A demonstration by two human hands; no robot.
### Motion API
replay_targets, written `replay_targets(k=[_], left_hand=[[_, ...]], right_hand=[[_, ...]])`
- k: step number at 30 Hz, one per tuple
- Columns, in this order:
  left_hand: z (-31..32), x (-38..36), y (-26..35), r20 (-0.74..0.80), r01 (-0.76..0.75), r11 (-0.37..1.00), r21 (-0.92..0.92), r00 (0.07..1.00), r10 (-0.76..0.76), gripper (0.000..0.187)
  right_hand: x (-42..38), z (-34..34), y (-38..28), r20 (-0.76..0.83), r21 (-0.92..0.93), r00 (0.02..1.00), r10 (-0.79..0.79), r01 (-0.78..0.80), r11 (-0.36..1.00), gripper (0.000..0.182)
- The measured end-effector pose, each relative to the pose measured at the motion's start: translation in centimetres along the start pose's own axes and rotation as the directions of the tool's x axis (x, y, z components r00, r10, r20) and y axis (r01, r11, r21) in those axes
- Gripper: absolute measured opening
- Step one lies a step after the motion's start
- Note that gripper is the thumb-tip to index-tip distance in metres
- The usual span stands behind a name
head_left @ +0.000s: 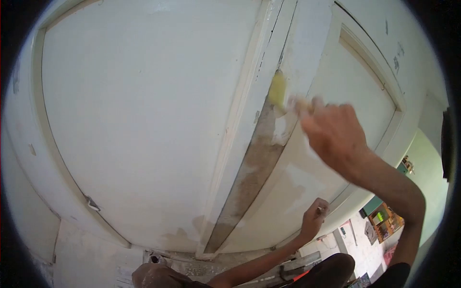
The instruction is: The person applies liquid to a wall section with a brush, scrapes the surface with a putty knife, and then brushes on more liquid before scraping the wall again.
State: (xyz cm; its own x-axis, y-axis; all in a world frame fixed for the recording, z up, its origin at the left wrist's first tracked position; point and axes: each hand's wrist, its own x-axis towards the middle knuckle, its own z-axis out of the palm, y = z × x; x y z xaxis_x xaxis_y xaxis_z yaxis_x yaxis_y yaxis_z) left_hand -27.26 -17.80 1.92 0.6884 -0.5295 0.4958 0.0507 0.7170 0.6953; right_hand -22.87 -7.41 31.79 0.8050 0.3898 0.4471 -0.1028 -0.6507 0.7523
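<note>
My right hand [333, 129] is closed on the pale handle of a hand tool with a flat yellow head [277, 89]; motion blurs both. The yellow head lies against a narrow upright strip [259, 163] between two pale panels, at the top of its bare grey-brown part. Just below the head, a whitish patch [280, 128] shows on the strip. Lower down, my left hand [315, 217] is closed in front of the right panel, with a small light end showing at its fingers. I cannot tell what it holds.
A large off-white panel [144, 115] in a frame fills the left, with a small handle [92, 204] low on it. The right panel [297, 192] has damp-looking smears. My knees [331, 269] are at the bottom. Shelves [386, 222] with goods stand at lower right.
</note>
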Motion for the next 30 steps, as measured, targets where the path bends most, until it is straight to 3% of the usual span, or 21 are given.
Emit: replay_targets(k=[2,4,6,8,12,14,17,19,20,23,25,26,28,29,30], left_hand=[[0.2,0.2,0.0,0.041,0.006,1.0,-0.002,0.999,-0.006,0.008],[0.2,0.2,-0.3,0.044,-0.025,1.0,-0.001,0.999,0.025,0.007],[0.0,0.0,-0.9,0.005,0.04,0.997,-0.066,0.999,-0.039,0.007],[-0.3,-0.3,-0.4,0.009,0.025,0.999,-0.036,1.0,-0.025,0.006],[-0.5,0.3,-0.4,-0.007,0.023,1.0,-0.015,1.0,-0.023,0.006],[-0.2,-0.2,-0.2,-0.036,0.018,0.999,-0.031,0.999,-0.019,0.008],[-0.3,0.7,-0.3,-0.056,0.008,0.999,-0.049,0.998,-0.01,0.01],[-0.1,-0.1,-0.7,-0.081,0.028,0.998,-0.05,0.996,-0.032,0.009],[-0.4,-0.1,-0.8,-0.051,0.048,0.997,-0.065,0.997,-0.051,0.006],[-0.8,0.7,-0.8,-0.027,0.059,0.997,-0.056,0.998,-0.06,0.004],[-0.7,0.2,-0.9,-0.047,0.097,0.992,-0.076,0.994,-0.101,0.007],[-0.7,0.0,-0.7,-0.047,0.099,0.993,-0.072,0.994,-0.102,0.007],[-0.7,0.1,-0.5,-0.031,0.077,0.994,-0.076,0.996,-0.08,0.007],[-0.8,0.3,-0.6,-0.024,0.073,0.994,-0.075,0.997,-0.075,0.007],[-0.8,0.3,-0.8,-0.03,0.076,0.992,-0.097,0.996,-0.079,0.006]], right_hand=[[0.5,-3.3,-0.1,0.235,-0.023,0.972,0.021,-0.016,1.0,0.011],[1.1,-3.2,2.1,-0.174,-0.069,0.978,0.114,-0.127,0.989,0.008],[0.8,-1.7,1.7,-0.127,-0.07,0.99,0.061,-0.07,0.995,0.007],[-0.2,-1.4,0.3,0.034,0.104,0.992,-0.119,0.115,0.988,0.006],[1.0,-1.8,1.6,-0.025,-0.008,1.0,0.012,-0.012,1.0,0.005],[0.2,-0.9,-1.3,0.215,-0.038,0.976,-0.036,0.045,0.998,0.005],[0.0,-2.9,1.0,0.159,0.053,0.987,-0.035,0.027,0.998,0.007],[0.6,-1.3,1.8,-0.092,-0.018,0.995,-0.031,0.03,0.999,0.007],[0.2,-0.5,0.4,-0.119,0.071,0.99,-0.077,0.086,0.994,0.004],[0.2,-2.7,1.5,0.04,0.052,0.998,-0.049,0.047,0.998,0.003],[0.9,-1.9,2.4,-0.105,0.011,0.994,-0.026,0.028,1.0,0.002],[0.2,-0.8,1.3,-0.131,0.12,0.987,-0.097,0.113,0.986,0.003],[-0.8,-1.8,0.8,0.163,0.188,0.97,-0.178,0.146,0.971,0.005],[-0.4,-2.4,0.8,0.161,0.181,0.972,-0.173,0.144,0.973,0.005],[0.0,-2.9,0.7,0.181,0.104,0.984,-0.008,-0.011,0.994,0.007]])
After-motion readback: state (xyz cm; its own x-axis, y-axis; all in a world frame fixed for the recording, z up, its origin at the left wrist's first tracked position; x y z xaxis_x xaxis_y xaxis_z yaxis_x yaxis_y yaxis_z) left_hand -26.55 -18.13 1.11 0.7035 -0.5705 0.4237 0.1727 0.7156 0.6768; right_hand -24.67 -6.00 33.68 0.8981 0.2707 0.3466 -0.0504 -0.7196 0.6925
